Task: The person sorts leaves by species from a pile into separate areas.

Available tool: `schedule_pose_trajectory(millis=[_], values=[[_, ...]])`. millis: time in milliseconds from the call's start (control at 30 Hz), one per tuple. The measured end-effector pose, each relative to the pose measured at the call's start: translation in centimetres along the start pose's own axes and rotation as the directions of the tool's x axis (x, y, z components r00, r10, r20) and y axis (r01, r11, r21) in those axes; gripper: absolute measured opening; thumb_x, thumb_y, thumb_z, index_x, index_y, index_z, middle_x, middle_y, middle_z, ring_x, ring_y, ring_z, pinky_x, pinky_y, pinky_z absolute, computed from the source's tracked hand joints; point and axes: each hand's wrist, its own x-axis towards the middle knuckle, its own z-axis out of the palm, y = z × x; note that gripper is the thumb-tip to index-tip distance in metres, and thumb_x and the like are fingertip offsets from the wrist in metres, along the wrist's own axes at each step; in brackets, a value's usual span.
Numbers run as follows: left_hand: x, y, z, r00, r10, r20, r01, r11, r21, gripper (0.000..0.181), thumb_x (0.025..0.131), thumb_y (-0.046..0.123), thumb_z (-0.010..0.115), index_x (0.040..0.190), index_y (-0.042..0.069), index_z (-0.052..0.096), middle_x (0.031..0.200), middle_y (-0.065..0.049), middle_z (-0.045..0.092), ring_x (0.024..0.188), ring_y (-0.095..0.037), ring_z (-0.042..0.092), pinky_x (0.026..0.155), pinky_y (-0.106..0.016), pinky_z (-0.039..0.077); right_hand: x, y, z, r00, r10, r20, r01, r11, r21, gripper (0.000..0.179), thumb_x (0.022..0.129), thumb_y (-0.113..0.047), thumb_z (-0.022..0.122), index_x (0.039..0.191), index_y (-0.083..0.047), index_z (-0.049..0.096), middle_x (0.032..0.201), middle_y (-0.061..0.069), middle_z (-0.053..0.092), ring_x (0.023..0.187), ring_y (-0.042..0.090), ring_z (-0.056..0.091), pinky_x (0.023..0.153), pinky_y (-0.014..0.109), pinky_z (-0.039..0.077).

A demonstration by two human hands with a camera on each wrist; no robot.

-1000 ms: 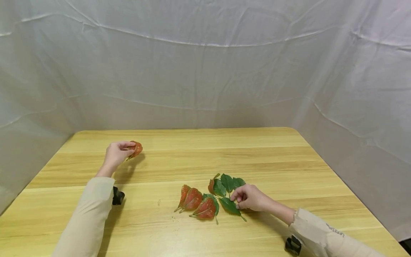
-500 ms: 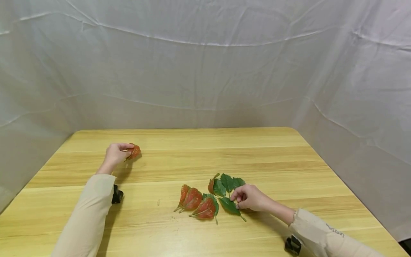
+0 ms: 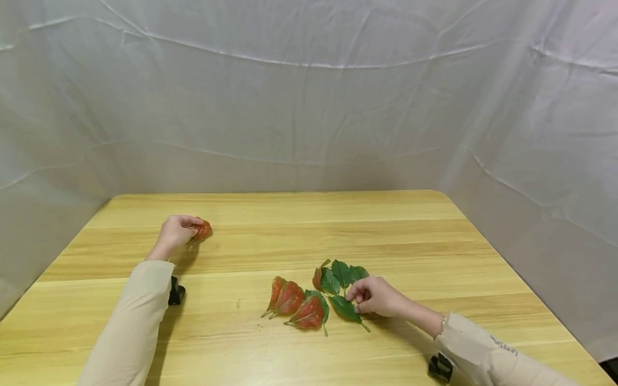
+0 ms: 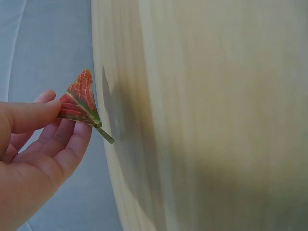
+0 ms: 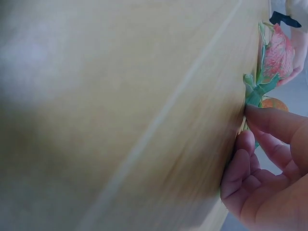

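Observation:
At the far left of the table, my left hand [image 3: 176, 234] pinches a red leaf [image 3: 205, 230] between thumb and fingers. In the left wrist view this red leaf [image 4: 81, 98] looks folded, its green stem sticking out past the fingertips. My right hand [image 3: 379, 297] rests low on the table, thumb and index finger pinching the edge of a green leaf [image 3: 344, 308]. Other green leaves [image 3: 340, 272] fan out just beyond that hand. Left of them lie several red leaves [image 3: 291, 298], the nearest one [image 3: 310, 313] overlapping a green leaf.
The wooden table [image 3: 232, 354] has a back edge against a pale hanging cloth [image 3: 289, 123], which also closes off both sides. A small red leaf [image 3: 317, 280] with a curled stem lies at the left of the green group. Tiny crumbs dot the tabletop near the red leaves.
My left hand has lowered slightly toward the table with the red leaf, shifting a little left. The right hand and the leaves by it have stayed in place.

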Motion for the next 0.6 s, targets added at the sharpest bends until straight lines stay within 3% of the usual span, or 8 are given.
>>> schedule_pose_trajectory(millis=[333,500,600], values=[[-0.03,-0.37,-0.19,0.999,0.000,0.032,-0.001,1.000,0.002,0.028,0.084,-0.008,0.048,0.111,-0.014,0.054,0.109,-0.031,0.053,0.098,-0.038,0.051,0.069,-0.027,0.045,0.11,-0.38,-0.09,1.000,-0.022,-0.003,0.022,1.000,0.010,0.014,0.072,0.007,0.067,0.083,0.000,0.063,0.066,-0.002,0.050,0.058,0.007,0.043,0.054,0.019,0.040],[-0.19,-0.34,-0.34,0.999,-0.031,0.029,0.031,0.999,-0.012,0.028,0.087,-0.001,0.049,0.111,-0.014,0.054,0.111,-0.030,0.053,0.100,-0.036,0.050,0.075,-0.032,0.044,0.20,-0.38,-0.06,1.000,-0.021,-0.003,0.021,1.000,0.018,0.013,0.072,0.008,0.067,0.083,0.001,0.063,0.066,-0.002,0.050,0.058,0.007,0.043,0.053,0.019,0.040],[-0.39,-0.31,-0.48,0.998,-0.067,0.006,0.067,0.997,-0.039,0.029,0.087,0.004,0.048,0.109,-0.012,0.056,0.113,-0.029,0.053,0.102,-0.033,0.047,0.072,-0.028,0.043,0.26,-0.36,-0.02,1.000,-0.023,-0.003,0.023,1.000,0.016,0.013,0.072,0.008,0.067,0.083,0.001,0.063,0.066,-0.002,0.050,0.058,0.007,0.043,0.052,0.019,0.039]])
